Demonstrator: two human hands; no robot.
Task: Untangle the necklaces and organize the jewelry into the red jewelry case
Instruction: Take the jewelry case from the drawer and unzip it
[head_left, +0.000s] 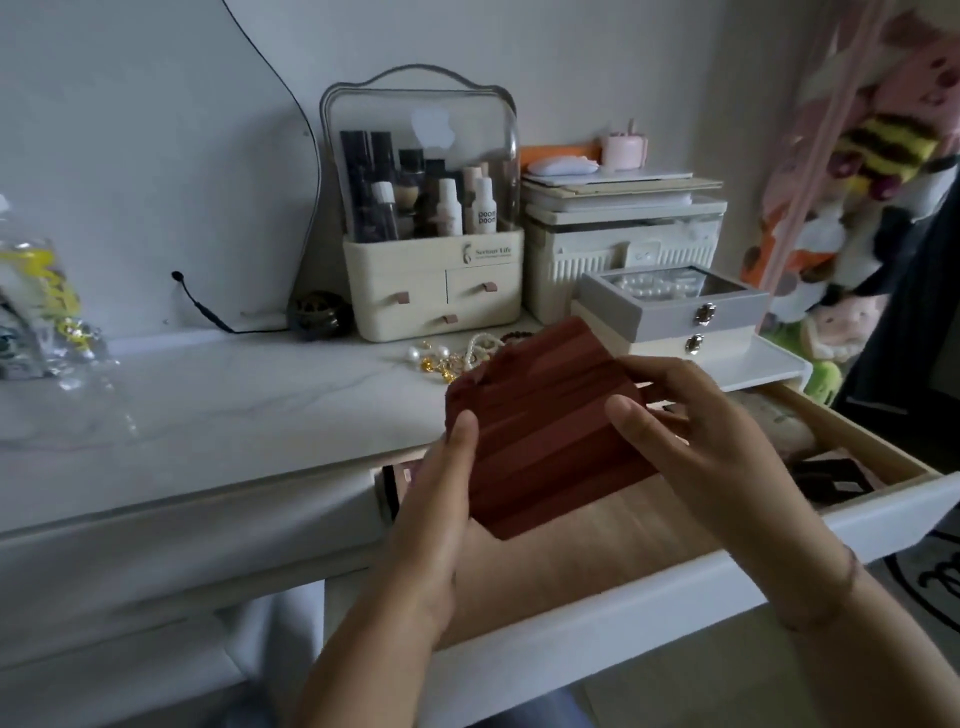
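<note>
Left grip (434, 499) and right grip (696, 436) both clasp the case (540, 415) above the drawer (571, 551); necklaces (457, 357) lie on the counter (234, 395).

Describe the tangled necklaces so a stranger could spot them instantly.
Start at the white tabletop. In front of the cream cosmetics organizer, just behind the red jewelry case, lie the tangled necklaces. They are the only loose heap of pearls and gold; other pearls sit inside the grey box.
</note>
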